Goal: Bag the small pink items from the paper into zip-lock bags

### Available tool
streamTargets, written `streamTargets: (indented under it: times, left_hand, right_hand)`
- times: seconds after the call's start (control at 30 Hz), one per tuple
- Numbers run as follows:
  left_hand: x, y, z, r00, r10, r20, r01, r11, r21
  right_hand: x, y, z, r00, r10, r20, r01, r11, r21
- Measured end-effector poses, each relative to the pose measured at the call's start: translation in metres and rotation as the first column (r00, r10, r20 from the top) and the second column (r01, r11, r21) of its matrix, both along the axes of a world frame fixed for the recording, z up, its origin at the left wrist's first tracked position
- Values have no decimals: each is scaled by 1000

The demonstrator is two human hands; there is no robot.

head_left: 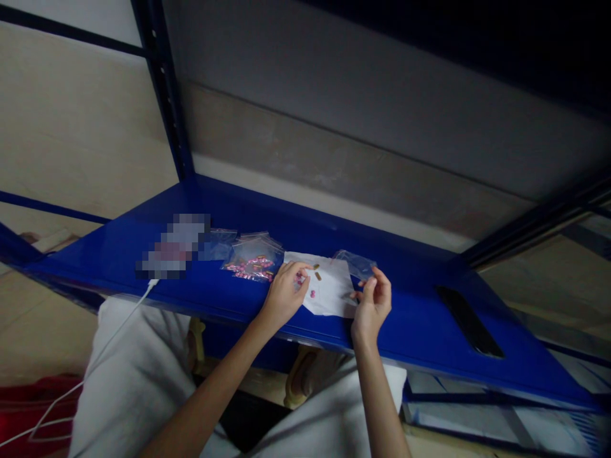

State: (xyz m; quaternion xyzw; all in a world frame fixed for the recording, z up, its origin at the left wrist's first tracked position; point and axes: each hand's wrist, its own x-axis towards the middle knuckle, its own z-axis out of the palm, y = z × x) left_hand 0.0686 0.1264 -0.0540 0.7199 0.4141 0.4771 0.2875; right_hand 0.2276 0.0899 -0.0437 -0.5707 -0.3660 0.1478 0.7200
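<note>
A white paper sheet (334,289) lies on the blue shelf, bearing small gold pieces (318,276) and pink beads (313,294). My left hand (287,289) rests over the sheet's left part, fingers bent and apart, close to pink pieces; no held object can be made out. My right hand (375,299) is raised at the sheet's right edge, thumb and fingers curled near the corner of a clear plastic bag (353,262); whether it grips the bag is too small to tell. Left of the sheet, clear zip bags (252,257) contain pink and gold pieces.
The blue shelf (410,267) has upright posts at its ends. A pixelated device (174,248) with a white cable (117,327) lies at the left. A dark phone-like object (470,321) lies at the right. My knees are below the front edge.
</note>
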Motion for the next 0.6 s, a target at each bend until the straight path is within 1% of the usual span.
streamTargets:
  times: [0.07, 0.17, 0.23, 0.33, 0.4, 0.47, 0.53, 0.6]
  left_hand:
    - [-1, -1, 2, 999, 4, 34, -4, 1000, 0]
    - [-3, -1, 6, 997, -5, 73, 3, 1000, 25]
    - [-4, -2, 8, 994, 17, 104, -21, 999, 40]
    - [-6, -3, 10, 980, 97, 175, -108, 993, 52]
    - [-7, -4, 11, 965, 135, 225, -152, 987, 58]
    - [-8, -5, 13, 954, 131, 270, -152, 987, 59]
    - [-8, -7, 15, 947, 90, 308, -107, 993, 39]
    - [-9, -9, 16, 945, 45, 325, -41, 999, -20]
  right_hand:
    - [0, 1, 0, 991, 122, -59, -122, 993, -4]
    - [-1, 1, 1, 938, 312, -152, -318, 948, -18]
    - [-1, 1, 0, 899, 394, -190, -405, 914, -21]
    - [-4, 1, -3, 854, 475, -212, -492, 870, -36]
    - [-7, 2, -4, 854, 476, -211, -496, 867, -54]
    - [-9, 1, -3, 892, 415, -183, -432, 899, -71]
    - [-10, -1, 1, 938, 332, -103, -340, 937, -74]
    - [-12, -3, 5, 956, 292, 22, -291, 955, -60]
